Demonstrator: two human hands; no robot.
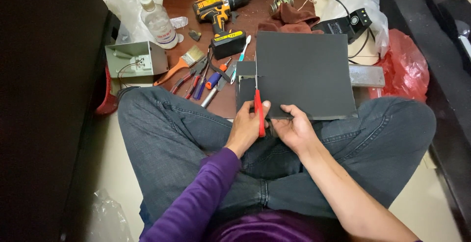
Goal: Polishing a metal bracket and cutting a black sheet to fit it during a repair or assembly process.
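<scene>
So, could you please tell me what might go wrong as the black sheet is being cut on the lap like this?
1. The right hand grips the black sheet close beside the red cutter held by the left hand, so a slip might nick its fingers.
2. The sheet rests over the jeans unsupported, so it may flex and the cut wander.

One black flat sheet (pixel 304 73), one red-handled cutter (pixel 258 112), one orange-and-black cordless drill (pixel 221 14), one clear plastic bottle (pixel 158 21), one wooden-handled paintbrush (pixel 182 63), one white-and-blue toothbrush (pixel 241 55), two bare hands (pixel 248 124).
</scene>
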